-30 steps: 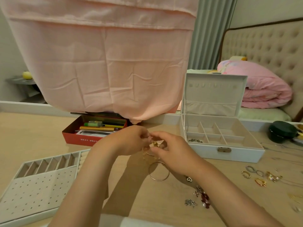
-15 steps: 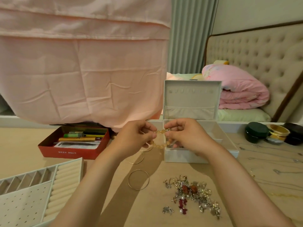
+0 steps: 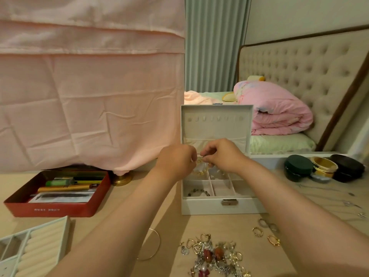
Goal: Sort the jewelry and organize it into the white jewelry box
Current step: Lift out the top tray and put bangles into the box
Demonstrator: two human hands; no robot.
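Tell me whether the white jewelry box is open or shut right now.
Open. The white jewelry box has its lid upright at the back, leaving the divided compartments exposed.

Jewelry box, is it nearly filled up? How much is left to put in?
Barely started. Done: one beaded bracelet lies in the front left compartment of the white jewelry box. In hand: the left hand and right hand pinch a gold chain above the back compartments. Left: the tangled jewelry pile, a thin gold bangle and several rings wait on the table.
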